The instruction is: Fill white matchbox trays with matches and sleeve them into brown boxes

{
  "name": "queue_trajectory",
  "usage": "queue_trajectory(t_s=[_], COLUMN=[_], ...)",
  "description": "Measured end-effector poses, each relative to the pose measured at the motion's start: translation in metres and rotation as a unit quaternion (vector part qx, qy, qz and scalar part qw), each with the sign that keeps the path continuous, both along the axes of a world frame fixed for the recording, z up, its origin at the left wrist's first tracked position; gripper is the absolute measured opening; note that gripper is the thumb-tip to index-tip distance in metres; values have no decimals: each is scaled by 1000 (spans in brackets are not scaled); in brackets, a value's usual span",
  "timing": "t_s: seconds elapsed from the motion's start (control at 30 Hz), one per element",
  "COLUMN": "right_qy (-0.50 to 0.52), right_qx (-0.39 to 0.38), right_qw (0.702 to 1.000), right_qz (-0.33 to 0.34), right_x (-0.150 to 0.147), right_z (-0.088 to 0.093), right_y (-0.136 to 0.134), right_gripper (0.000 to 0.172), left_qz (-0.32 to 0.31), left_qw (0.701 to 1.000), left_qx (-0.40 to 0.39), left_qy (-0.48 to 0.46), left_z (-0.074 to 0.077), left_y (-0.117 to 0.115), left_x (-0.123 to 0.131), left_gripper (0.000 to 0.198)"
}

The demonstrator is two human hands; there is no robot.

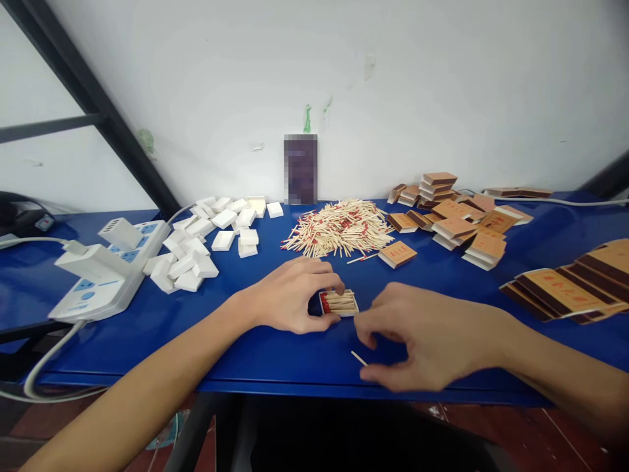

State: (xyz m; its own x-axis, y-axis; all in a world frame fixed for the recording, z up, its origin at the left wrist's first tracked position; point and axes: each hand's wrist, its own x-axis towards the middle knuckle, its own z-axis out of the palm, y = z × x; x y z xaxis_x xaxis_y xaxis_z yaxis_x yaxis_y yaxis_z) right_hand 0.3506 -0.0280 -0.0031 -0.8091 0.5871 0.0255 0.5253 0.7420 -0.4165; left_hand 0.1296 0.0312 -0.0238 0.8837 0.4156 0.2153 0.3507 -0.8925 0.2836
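My left hand [297,295] has its thumb and fingers closed around the ends of a small white matchbox tray [348,313] lying on the table. Inside the tray is a row of matches [341,302], red heads to the left. To its right, my right hand [422,337] hovers low with thumb and forefinger spread apart. By the right thumb's tip lies a single match [359,358], its far end hidden, and I cannot make out whether the thumb touches it. Behind the tray spreads a large heap of loose red-tipped matches [344,226].
White empty trays [187,262] are piled at left, beside a power strip [118,275] with plugs and cables. Orange matchbox sleeves [455,226] lie at right, with flattened-looking sleeves [565,292] nearer. One sleeve [397,254] sits by the heap. A dark pixelated rectangle [301,169] leans at the wall.
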Motion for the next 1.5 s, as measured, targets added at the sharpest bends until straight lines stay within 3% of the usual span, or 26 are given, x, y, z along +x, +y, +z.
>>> queue_trajectory(t_s=[0.13,0.33,0.5,0.63,0.7,0.83,0.97,1.37,1.5], right_qy=[-88,-78,19,108,157,227,267,140,112], right_qx=[9,26,79,107,120,72,43,119,173], right_qw=[996,997,996,986,975,961,957,980,976], right_qz=[13,8,-19,-65,-99,-142,-109,-75,-65], right_x=[-3,2,8,9,8,6,2,1,5], right_z=[-3,-7,-7,-10,-11,-16,-25,-34,-27], right_y=[-8,3,16,26,29,32,35,35,38], right_gripper=[11,11,12,28,22,9,10,11,15], left_qz=[14,4,-10,5,16,40,49,54,60], left_qw=[1000,1000,999,1000,999,997,994,997,997], left_qx=[26,-22,-25,-15,-21,-62,-85,-45,-38], left_qy=[-2,-13,-21,-25,-27,-36,-49,-33,-16], left_z=[-3,-3,-5,-6,-6,-5,-5,-6,-6], left_y=[5,14,15,14,13,12,12,12,13], left_x=[1,-1,-2,-2,-3,-3,-2,-4,-5], left_gripper=[22,24,25,28,28,30,30,30,32])
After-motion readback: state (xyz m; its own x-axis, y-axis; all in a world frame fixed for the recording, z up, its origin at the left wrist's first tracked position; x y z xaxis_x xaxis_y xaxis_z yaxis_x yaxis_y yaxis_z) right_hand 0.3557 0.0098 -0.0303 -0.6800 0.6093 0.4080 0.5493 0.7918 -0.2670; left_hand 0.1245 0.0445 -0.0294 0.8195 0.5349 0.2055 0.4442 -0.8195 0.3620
